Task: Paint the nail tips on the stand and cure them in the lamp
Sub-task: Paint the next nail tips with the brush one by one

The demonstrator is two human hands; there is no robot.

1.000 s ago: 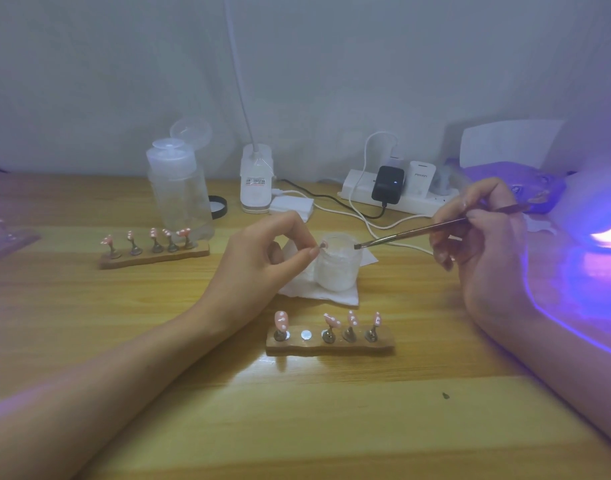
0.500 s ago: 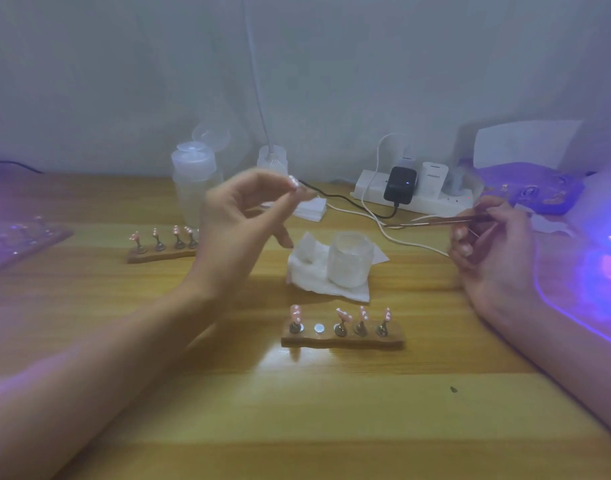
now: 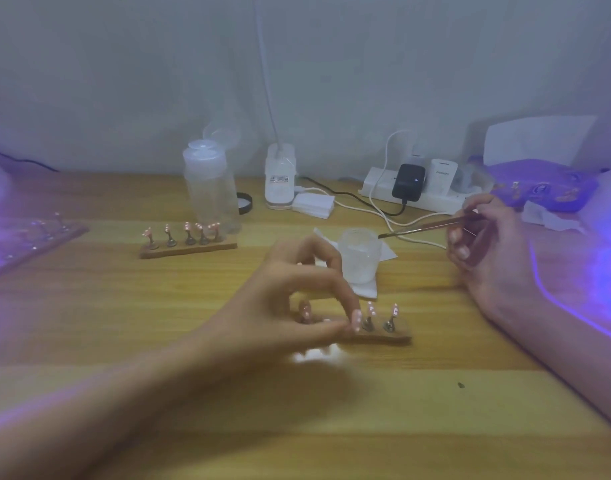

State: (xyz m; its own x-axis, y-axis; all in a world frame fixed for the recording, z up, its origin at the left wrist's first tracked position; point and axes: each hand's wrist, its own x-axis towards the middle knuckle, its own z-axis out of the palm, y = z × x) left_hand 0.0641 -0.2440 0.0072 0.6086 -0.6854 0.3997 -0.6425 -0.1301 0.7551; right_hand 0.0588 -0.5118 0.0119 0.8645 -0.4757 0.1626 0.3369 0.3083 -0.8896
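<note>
My left hand [image 3: 290,299] hovers low over the near wooden stand [image 3: 397,336], thumb and forefinger pinching a pink dotted nail tip [image 3: 356,319] at the stand's middle. Two more pink tips stand to the right of it, and another shows behind my fingers. My right hand [image 3: 484,247] holds a thin brush [image 3: 432,226] out to the right, with its bristles pointing left beside the rim of a small frosted jar [image 3: 359,258]. A second stand [image 3: 189,249] with several pink tips sits further back on the left. The curing lamp [image 3: 608,265] glows purple at the right edge.
The jar sits on a white tissue [image 3: 366,289]. Along the back wall are a clear bottle [image 3: 212,192], a white lamp base [image 3: 279,181], a power strip [image 3: 414,199] with plugs and trailing cables, and a purple box [image 3: 546,188]. A clear tray [image 3: 30,237] lies far left.
My left hand came down from the air in front of the bottle to the near stand, carrying the nail tip with it. The brush hand stayed at the right, its tip near the jar.
</note>
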